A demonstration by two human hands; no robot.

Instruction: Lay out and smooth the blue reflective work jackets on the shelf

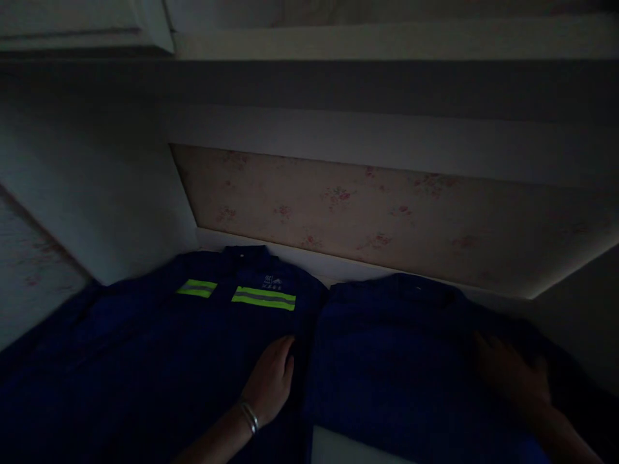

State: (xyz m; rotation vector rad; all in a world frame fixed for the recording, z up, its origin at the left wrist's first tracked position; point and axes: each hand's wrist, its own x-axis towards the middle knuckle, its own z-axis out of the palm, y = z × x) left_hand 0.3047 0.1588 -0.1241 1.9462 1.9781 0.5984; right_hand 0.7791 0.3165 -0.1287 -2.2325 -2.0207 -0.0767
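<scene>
Two dark blue work garments lie side by side. The left one, a work jacket [207, 335], is spread front up with a collar, yellow-green reflective strips and a small printed logo on the chest. Beside it lies a second blue garment [387, 348] with a collar and a small pale label at the neck. My left hand [271, 383], with a silver bangle at the wrist, has curled fingers on dark blue cloth where the two garments meet; which one it grips is hard to see. Slightly blurred, my right hand [512, 370] rests with fingers outstretched on the second garment's right side.
A pale surface [348, 448] shows at the bottom, below the second garment. Behind the garments stands a flower-patterned panel [338, 206] in a white frame. A cabinet ledge [387, 42] overhangs from above, and a white side wall [120, 193] rises on the left. The light is dim.
</scene>
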